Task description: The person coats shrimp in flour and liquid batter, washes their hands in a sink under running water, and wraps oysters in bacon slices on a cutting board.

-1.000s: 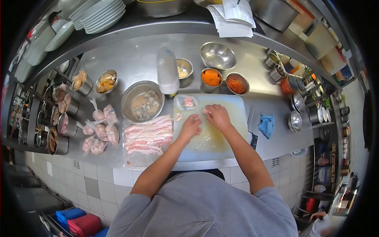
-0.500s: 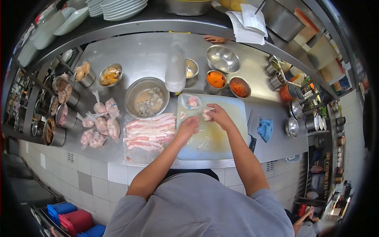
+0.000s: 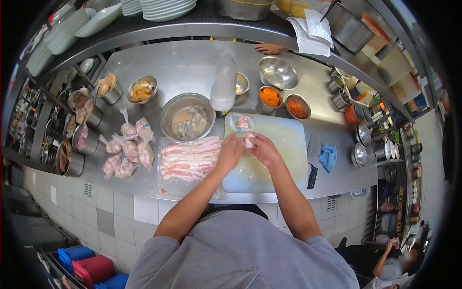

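Observation:
My right hand pinches a small pale pink roll of meat, which looks like rolled bacon, over the white cutting board. My left hand is close beside it at the board's left edge, its fingers bent together; what they hold, if anything, is hidden. Just beyond both hands stands a small clear plastic tub with pink-white meat inside. Bacon strips lie in rows on a plastic sheet to the left of the board. Behind them is a metal bowl of grey shrimp-like pieces in liquid.
A knife and blue cloth lie right of the board. Tied meat bags sit at left. Bowls of orange slices and shredded carrot stand behind. Another person's hand rests at the far edge; a co-worker is lower right.
My left hand has moved up the board, over where pale bits lay, and closer to my right hand. The right hand still holds the meat roll. The co-worker at lower right shows more fully.

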Tool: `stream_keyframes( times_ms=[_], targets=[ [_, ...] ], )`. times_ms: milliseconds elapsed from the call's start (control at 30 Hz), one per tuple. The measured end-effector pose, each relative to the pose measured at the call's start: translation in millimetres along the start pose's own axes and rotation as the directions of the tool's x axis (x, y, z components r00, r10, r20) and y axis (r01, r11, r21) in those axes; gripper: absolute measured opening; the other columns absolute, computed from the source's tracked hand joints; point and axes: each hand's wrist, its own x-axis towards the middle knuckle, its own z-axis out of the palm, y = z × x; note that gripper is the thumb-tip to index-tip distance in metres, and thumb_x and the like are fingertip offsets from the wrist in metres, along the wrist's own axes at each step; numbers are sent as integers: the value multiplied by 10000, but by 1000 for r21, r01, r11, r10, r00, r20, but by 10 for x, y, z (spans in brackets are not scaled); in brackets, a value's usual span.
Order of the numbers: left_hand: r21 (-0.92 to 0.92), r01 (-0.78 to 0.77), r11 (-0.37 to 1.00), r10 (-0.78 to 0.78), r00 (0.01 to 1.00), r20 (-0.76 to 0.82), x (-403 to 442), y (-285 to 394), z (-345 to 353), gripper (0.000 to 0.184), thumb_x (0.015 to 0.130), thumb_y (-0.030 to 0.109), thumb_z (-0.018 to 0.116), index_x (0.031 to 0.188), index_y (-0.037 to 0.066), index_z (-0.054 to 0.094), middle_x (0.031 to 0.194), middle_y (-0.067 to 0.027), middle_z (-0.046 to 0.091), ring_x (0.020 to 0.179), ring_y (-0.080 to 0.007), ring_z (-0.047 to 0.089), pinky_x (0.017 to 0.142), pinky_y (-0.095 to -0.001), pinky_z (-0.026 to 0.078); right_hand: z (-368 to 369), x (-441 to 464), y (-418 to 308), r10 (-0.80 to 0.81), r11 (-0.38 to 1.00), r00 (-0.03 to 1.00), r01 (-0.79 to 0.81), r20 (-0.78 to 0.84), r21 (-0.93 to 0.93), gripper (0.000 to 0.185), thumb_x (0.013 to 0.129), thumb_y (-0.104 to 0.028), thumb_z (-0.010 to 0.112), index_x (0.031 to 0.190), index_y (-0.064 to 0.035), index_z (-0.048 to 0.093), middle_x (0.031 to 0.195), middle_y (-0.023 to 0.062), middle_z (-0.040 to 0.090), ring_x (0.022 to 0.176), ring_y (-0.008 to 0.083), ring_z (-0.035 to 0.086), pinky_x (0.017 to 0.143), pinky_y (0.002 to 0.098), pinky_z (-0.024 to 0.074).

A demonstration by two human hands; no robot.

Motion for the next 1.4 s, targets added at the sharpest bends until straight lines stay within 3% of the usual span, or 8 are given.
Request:
stream_keyframes(
  times_ms=[267,367,533,633,767,867,1033,1400],
  targets=[
    [177,2,984,17,994,-107,857,-261,-72,299,922,216,686,1171,51,710,1188,-225,646,1147,-383,592,976,-436,487,347,537,-479,-248,876,962,172,-115,-450,352,959,-173,635,1271,-15,594,1155,93,674,991,194,680,811,342,576],
    [236,178,955,-163,983,-82,988,-337,9,320,871,169,718,1164,41,716,1186,-232,653,1112,-392,616,964,-421,500,379,883,-404,-348,764,925,188,-150,-617,366,907,-179,665,1237,-26,623,1160,146,681,974,249,703,804,374,581],
    [110,104,988,-85,982,-168,952,-576,168,408,783,26,687,1189,-10,690,1198,-241,632,1125,-410,611,991,-442,490,406,1164,-225,-392,265,917,39,-70,-963,354,827,-173,742,1132,-25,640,1149,213,661,973,345,678,814,429,554],
    [13,18,1000,-15,982,-189,891,-613,165,453,785,34,718,1232,-16,672,1226,-242,632,1141,-405,612,1013,-422,483,470,1134,-129,-543,74,839,90,36,-993,308,832,-178,739,1099,-47,657,1107,227,649,972,400,656,830,457,539],
    [48,14,999,-6,985,-173,870,-699,67,480,782,33,711,1254,-31,652,1256,-243,615,1177,-401,593,1032,-421,474,308,1181,-237,-560,116,800,332,214,-936,205,843,-161,687,1020,-58,674,1076,190,651,983,404,649,857,478,530],
    [59,48,997,-40,991,-129,859,-700,1,504,773,29,710,1267,-36,639,1282,-241,604,1216,-398,571,1052,-419,464,316,1075,-370,-429,28,834,397,348,-917,184,821,-116,677,998,-69,683,1083,144,647,1006,381,645,873,458,531],
    [12,74,997,-72,990,-121,893,-592,-1,560,778,34,711,1319,-49,594,1326,-237,583,1254,-393,554,1078,-410,445,324,1125,-270,-301,-355,748,488,591,-797,201,778,-108,709,978,-104,704,1055,90,651,1011,333,648,848,433,556],
    [19,24,1000,-21,993,-120,831,-405,-54,554,797,-53,622,1349,-50,566,1357,-232,546,1232,-403,563,1049,-412,465,496,959,-268,-309,-452,805,343,506,-823,273,751,-127,734,1023,-124,702,1059,50,651,1039,303,649,812,426,582]
  ],
)
